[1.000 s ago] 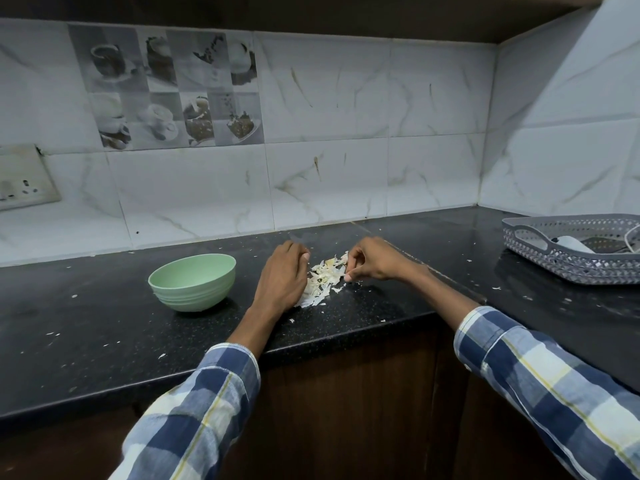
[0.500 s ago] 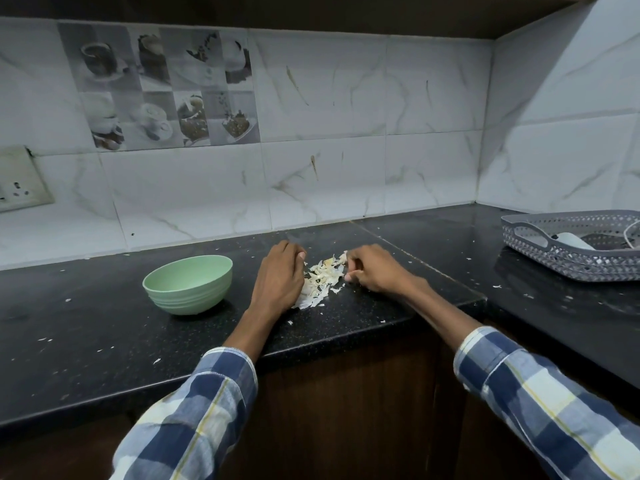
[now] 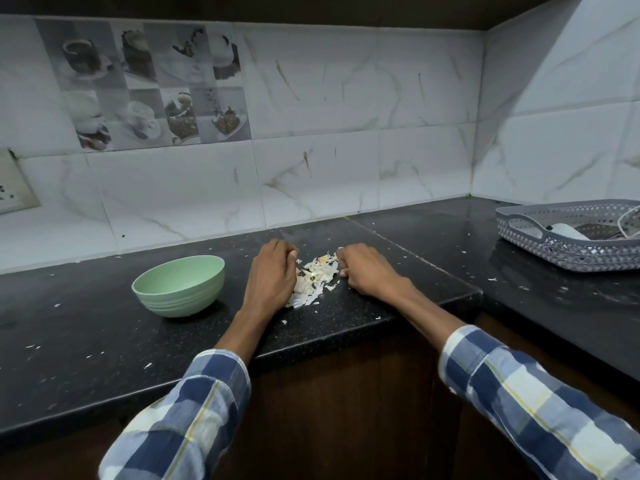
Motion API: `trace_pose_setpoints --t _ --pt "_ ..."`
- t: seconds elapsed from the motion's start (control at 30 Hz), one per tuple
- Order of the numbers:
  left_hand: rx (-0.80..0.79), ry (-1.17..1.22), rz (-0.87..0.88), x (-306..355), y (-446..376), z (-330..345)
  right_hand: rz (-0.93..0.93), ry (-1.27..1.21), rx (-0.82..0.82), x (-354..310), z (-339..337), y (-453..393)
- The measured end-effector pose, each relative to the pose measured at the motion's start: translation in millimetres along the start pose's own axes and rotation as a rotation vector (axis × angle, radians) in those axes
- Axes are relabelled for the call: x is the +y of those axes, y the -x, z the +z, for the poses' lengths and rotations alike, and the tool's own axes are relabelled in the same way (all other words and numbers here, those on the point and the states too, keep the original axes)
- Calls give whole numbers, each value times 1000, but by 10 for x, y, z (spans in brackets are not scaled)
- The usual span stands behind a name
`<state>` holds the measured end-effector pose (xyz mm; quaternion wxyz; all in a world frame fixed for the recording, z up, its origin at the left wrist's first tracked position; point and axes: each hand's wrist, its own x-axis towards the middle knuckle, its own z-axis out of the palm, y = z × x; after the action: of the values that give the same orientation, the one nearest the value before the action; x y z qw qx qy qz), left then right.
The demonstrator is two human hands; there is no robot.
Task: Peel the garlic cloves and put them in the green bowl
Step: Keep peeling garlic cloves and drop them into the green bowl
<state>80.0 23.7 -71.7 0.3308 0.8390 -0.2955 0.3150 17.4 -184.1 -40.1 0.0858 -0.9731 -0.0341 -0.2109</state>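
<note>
A pile of pale garlic skins lies on the black counter between my two hands. My left hand rests on its edge against the pile's left side, fingers loosely curved and touching the skins. At the pile's right side sits my right hand, fingers curled under; nothing shows in it. The green bowl stands left of my left hand, a short gap away. I see no cloves in the part of its inside that shows. No whole clove is plain in the pile.
A grey perforated basket holding a white item stands on the counter's right wing. Stray skin flakes dot the counter. A wall socket sits at the far left. The counter's front edge runs just under my forearms.
My right hand has lowered onto the counter and closed in on the pile's right side. The left hand has stayed against the pile; the view shifted slightly.
</note>
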Motion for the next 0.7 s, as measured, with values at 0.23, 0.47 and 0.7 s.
trace_pose_setpoints --t 0.23,0.47,0.7 --pt "-29 19 16 -7 37 -7 63 -420 2 191 6 -204" --pt "75 201 -60 5 22 -32 -13 -1295 -35 -291 127 -519" --pt "188 204 -137 -42 -31 -73 -53 -1385 -14 -382 355 -586"
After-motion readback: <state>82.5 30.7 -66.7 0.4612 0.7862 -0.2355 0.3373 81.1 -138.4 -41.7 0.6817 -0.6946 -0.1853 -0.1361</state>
